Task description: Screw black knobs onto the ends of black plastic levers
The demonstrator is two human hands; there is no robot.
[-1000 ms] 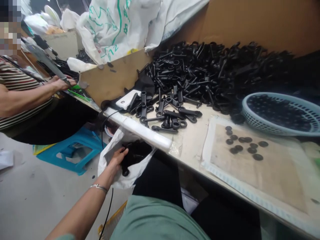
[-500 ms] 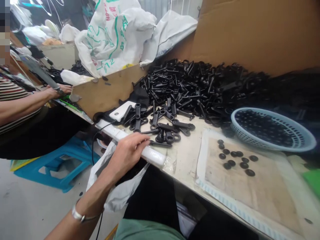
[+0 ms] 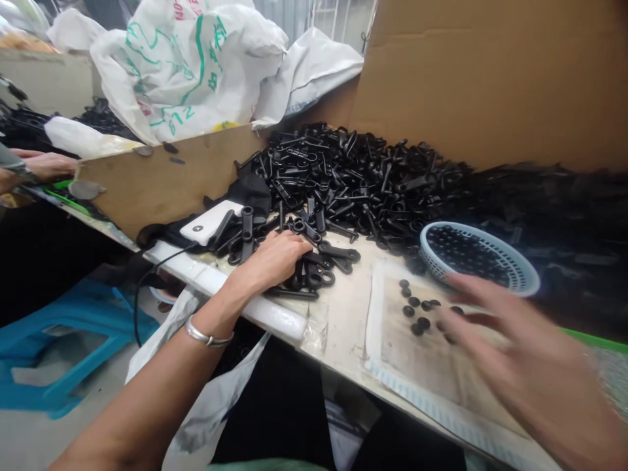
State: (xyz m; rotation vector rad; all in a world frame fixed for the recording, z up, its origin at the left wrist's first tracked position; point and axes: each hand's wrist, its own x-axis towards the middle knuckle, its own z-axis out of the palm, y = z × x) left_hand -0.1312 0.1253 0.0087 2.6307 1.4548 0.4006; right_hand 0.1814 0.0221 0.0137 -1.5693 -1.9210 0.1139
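Note:
My left hand (image 3: 275,260) rests palm down on a small cluster of black plastic handle parts (image 3: 318,261) near the table's front edge, fingers curled over them; whether it grips one is hidden. My right hand (image 3: 510,353) hovers blurred over the worn mat (image 3: 441,379), fingers spread, just right of several black round discs (image 3: 417,307). A big heap of the same black handle parts (image 3: 353,176) covers the table behind.
A light blue basket (image 3: 478,255) of dark discs sits right of the heap. A white power bank (image 3: 209,221) with a cable lies left. Cardboard walls (image 3: 161,183) border the table. A white plastic bag (image 3: 210,392) hangs below. Another person's hand (image 3: 39,163) works far left.
My left hand rose from the hanging bag to the table and now lies on the handle parts. My right hand came into view over the mat. The view swung right.

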